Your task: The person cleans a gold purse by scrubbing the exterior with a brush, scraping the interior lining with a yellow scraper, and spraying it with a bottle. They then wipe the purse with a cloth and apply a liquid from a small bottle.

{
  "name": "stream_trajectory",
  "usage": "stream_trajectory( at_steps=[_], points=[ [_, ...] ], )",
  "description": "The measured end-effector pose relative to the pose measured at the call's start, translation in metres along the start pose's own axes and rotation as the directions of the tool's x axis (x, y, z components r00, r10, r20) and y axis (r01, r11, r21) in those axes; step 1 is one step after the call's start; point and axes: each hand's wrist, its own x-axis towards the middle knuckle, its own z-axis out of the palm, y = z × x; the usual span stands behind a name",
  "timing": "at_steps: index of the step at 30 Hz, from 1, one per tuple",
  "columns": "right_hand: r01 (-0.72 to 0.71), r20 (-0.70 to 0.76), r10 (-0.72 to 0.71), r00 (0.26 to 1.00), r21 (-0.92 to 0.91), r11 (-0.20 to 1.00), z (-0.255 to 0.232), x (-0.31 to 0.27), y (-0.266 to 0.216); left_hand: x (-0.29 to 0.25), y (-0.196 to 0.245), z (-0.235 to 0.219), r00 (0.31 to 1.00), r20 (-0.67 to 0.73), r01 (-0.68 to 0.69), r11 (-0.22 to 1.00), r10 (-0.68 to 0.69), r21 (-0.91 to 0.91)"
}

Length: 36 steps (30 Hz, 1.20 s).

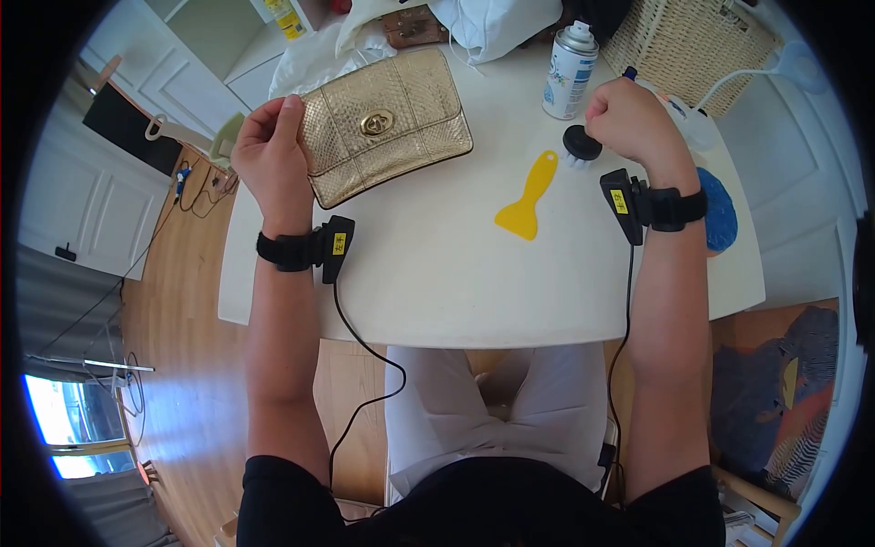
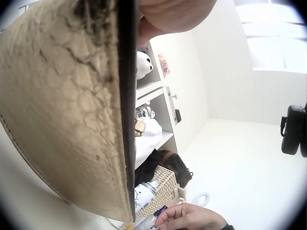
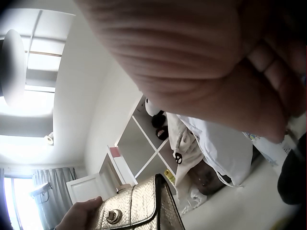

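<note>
My left hand (image 1: 273,164) pinches the left edge of a gold snakeskin-textured bag (image 1: 351,150), whose flap is closed with a round turn-lock facing up. The bag's gold side (image 2: 72,110) fills the left of the left wrist view. On the right, my right hand (image 1: 643,128) has its fingers curled round a blue-capped bottle, mostly hidden behind the hand; its dark blue cap (image 1: 631,73) shows above the knuckles. In the left wrist view the right hand (image 2: 192,218) is at this bottle's body. A black round brush (image 1: 581,143) with white bristles sits just left of that hand.
A white spray can (image 1: 570,73) stands behind the brush. A yellow scraper (image 1: 529,201) lies mid-table. White cloth bags (image 1: 492,27) and a wicker basket (image 1: 684,50) are at the back. A blue round item (image 1: 717,214) lies beyond my right wrist. Cables run from both wrist cameras.
</note>
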Motion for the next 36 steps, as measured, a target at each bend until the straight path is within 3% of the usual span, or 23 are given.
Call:
stream_trajectory(
  at_steps=[4, 6, 10, 12, 16, 22, 27, 32, 36],
  points=[
    [0.085, -0.162, -0.077, 0.984, 0.042, 0.995, 0.008, -0.004, -0.012, -0.001, -0.001, 0.001, 1.0, -0.014, -0.006, 1.0, 0.006, 0.024],
    [0.305, -0.351, -0.209, 0.913, 0.244, 0.921, 0.015, -0.007, -0.025, -0.005, 0.002, 0.004, 0.999, 0.01, 0.051, 0.999, -0.051, -0.003],
    [0.408, -0.335, -0.306, 0.891, 0.3, 0.862, 0.029, -0.018, -0.052, -0.012, -0.008, 0.01, 0.988, 0.12, 0.115, 0.981, -0.096, -0.156],
    [0.513, -0.312, -0.41, 0.857, 0.43, 0.743, 0.038, -0.023, -0.063, -0.012, -0.005, 0.01, 0.984, 0.14, 0.131, 0.985, -0.114, -0.114],
    [0.543, -0.316, -0.442, 0.84, 0.477, 0.691, 0.05, -0.031, -0.082, -0.012, -0.002, 0.008, 0.965, 0.253, 0.094, 0.99, -0.066, -0.103],
    [0.69, -0.488, -0.505, 0.712, 0.356, 0.63, 0.066, -0.03, -0.087, -0.017, 0.007, 0.007, 0.94, 0.336, 0.101, 0.989, -0.058, -0.11],
    [0.705, -0.515, -0.502, 0.695, 0.351, 0.617, 0.067, -0.025, -0.083, -0.018, 0.013, 0.006, 0.927, 0.371, 0.11, 0.986, -0.057, -0.124],
    [0.72, -0.546, -0.503, 0.67, 0.312, 0.62, 0.069, -0.022, -0.082, -0.014, 0.011, 0.0, 0.888, 0.459, 0.158, 0.954, -0.025, -0.254],
    [0.766, -0.586, -0.563, 0.582, 0.163, 0.622, 0.067, -0.017, -0.082, -0.013, 0.01, 0.001, 0.895, 0.445, 0.161, 0.959, -0.042, -0.233]
  ],
)
